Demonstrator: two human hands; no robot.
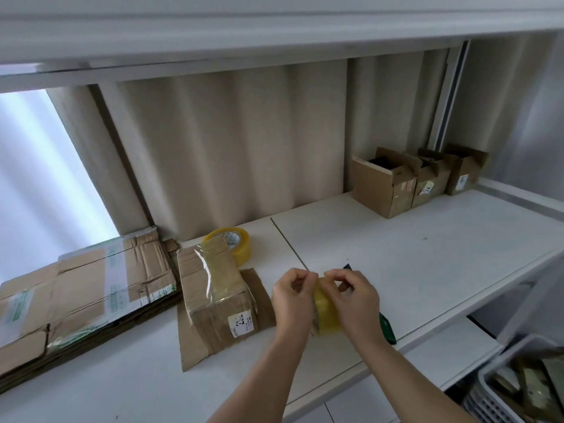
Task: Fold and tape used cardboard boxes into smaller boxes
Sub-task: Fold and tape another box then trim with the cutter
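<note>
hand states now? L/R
Left hand: closed, gripping the yellow tape roll.
Right hand: closed, fingers pinching at the top of the same roll, apparently picking at the tape end.

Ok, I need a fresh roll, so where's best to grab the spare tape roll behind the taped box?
Probably from above and behind: pinch the spare roll's upper rim, a finger through its open core. It stands nearly on edge, its lower front hidden behind the taped box, so a front approach looks blocked.
</note>
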